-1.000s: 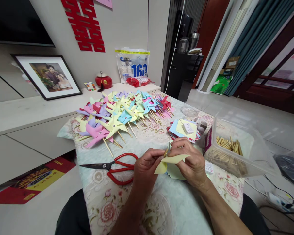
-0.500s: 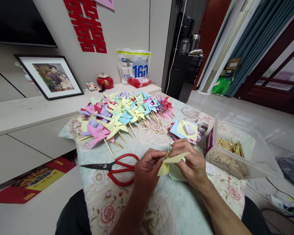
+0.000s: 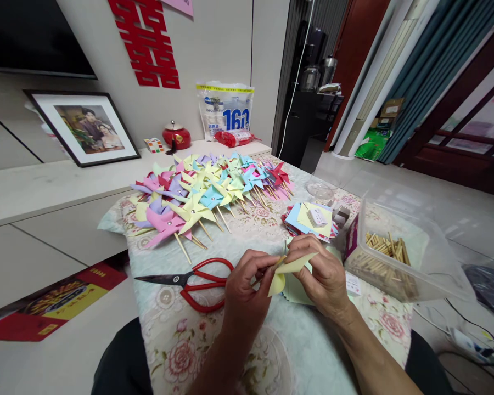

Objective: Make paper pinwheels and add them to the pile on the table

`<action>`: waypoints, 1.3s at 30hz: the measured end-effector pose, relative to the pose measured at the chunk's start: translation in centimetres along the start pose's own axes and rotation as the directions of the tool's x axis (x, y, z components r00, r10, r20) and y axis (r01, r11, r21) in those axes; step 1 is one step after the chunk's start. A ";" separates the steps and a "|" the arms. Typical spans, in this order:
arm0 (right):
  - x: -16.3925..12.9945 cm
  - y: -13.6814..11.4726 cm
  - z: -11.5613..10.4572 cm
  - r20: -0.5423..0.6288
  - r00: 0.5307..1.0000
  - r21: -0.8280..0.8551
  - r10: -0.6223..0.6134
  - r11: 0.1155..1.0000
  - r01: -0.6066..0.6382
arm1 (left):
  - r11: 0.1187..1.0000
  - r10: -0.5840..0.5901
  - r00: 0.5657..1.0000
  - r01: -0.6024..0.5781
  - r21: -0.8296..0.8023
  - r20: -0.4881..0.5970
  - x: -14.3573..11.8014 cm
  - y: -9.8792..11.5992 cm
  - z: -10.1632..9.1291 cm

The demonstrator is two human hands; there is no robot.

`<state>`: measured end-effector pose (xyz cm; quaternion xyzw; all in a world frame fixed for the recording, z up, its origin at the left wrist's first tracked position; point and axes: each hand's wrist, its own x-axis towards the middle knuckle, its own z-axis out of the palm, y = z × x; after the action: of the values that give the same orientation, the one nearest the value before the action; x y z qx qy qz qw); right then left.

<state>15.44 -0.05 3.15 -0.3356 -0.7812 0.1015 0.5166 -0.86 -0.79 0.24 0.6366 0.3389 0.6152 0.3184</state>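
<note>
Pale floral cloth (image 3: 308,356) spreads across the near side of the table, under the two forearms. Just beyond, the hands meet without a clear gap, both clamped on one piece of yellow paper (image 3: 294,265). The left hand (image 3: 247,288) pinches it at its left edge, where the tan tip of a stick (image 3: 280,259) shows between the fingertips; the right hand (image 3: 323,274) grips it from the right, fingers bent over it.

The change over the last second is small: the paper's right end tips higher and its lower curl looks narrower, while neither hand has let go. That suggests fine fingertip work where stick and paper meet, not yet finished; the exact contact is hidden by the fingers.

To the left, red-handled scissors (image 3: 185,280) lie in the same place, untouched, close to the left hand. Light green sheets (image 3: 294,291) lie under the paper, and a small white box (image 3: 353,284) sits right of the right hand. Farther right, a clear tub (image 3: 440,274) holds short sticks (image 3: 389,247). Beyond the hands is a stack of coloured sheets (image 3: 304,219), and at the far left, a heap of paper pinwheels (image 3: 206,189), unchanged.
</note>
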 end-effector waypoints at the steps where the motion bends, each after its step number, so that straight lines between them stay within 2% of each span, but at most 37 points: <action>1: 0.0 0.0 0.0 -0.008 1.000 0.001 0.005 1.000 -0.005 | 1.000 0.005 1.000 -0.005 0.013 0.002 0.0 0.1 0.0; 5: -0.1 0.1 0.0 -0.058 0.998 -0.002 0.001 1.000 -0.001 | 0.999 0.026 1.000 -0.027 0.038 0.017 0.2 0.6 -0.2; 11: 0.1 -0.1 -0.5 0.032 0.997 -0.058 -0.073 0.996 0.075 | 0.996 0.066 0.997 -0.067 0.057 0.027 0.2 0.5 -0.1; 20: 0.1 -0.3 -0.6 -0.003 0.993 -0.138 -0.120 0.983 0.118 | 0.998 0.049 0.998 -0.050 0.028 0.034 0.0 1.0 -0.1; 30: 0.2 -1.0 -0.7 -0.041 0.983 -0.187 -0.180 0.968 0.170 | 0.997 0.080 0.996 -0.081 0.014 0.035 -0.1 1.9 0.1; 35: 0.3 -0.6 -0.8 0.018 0.993 -0.206 -0.118 0.971 0.119 | 0.999 -0.028 0.999 0.028 -0.020 0.021 -0.3 1.3 0.6; 37: 0.4 -0.3 -0.7 0.020 0.998 -0.187 -0.055 0.981 0.058 | 0.984 -0.139 0.990 0.139 -0.107 0.016 -0.4 0.8 0.9; 39: 0.4 0.2 -0.6 -0.006 1.000 -0.168 0.017 0.986 -0.018 | 0.908 -0.322 0.945 0.326 -0.264 0.060 -0.5 0.3 1.4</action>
<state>15.93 0.22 3.60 -0.3852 -0.7827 0.0390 0.4873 0.50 -1.33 0.18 0.5269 0.3501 0.5893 0.5024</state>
